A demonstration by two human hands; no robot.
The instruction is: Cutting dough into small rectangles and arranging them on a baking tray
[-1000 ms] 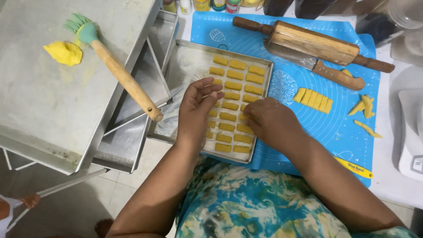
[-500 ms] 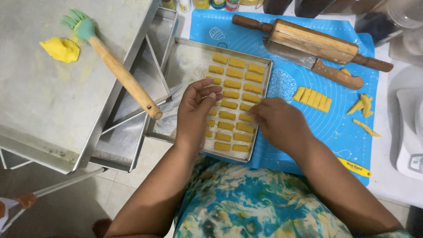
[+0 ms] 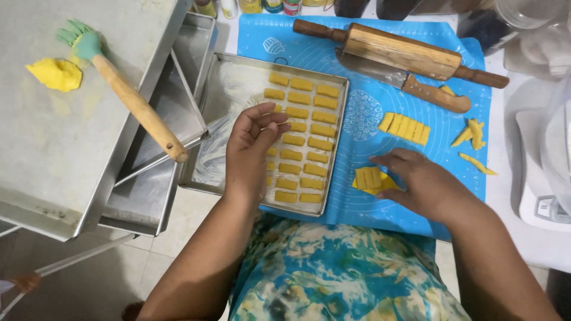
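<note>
Hands flank dough strips (image 3: 369, 178); rolling pin (image 3: 401, 52) beyond tray (image 3: 229, 83).

Two bare arms, uncovered from elbow to fingertips, no sleeves in sight anywhere along them. Left hand (image 3: 253, 142) without ring, watch or bracelet; nails short and plain. Right hand (image 3: 419, 181) equally unadorned, wrist bare too. No gloves on either. Below the arms, a patterned garment (image 3: 339, 270) of soft, lightly creased cloth, printed in swirling patches of turquoise, deep blue, pale cream and yellow-green (something like a marbled or tie-dyed wash, with no clear repeating figure). Cloth spread wide across the lap and running out of the lower edge of the view. No apron or belt visible over it.
</note>
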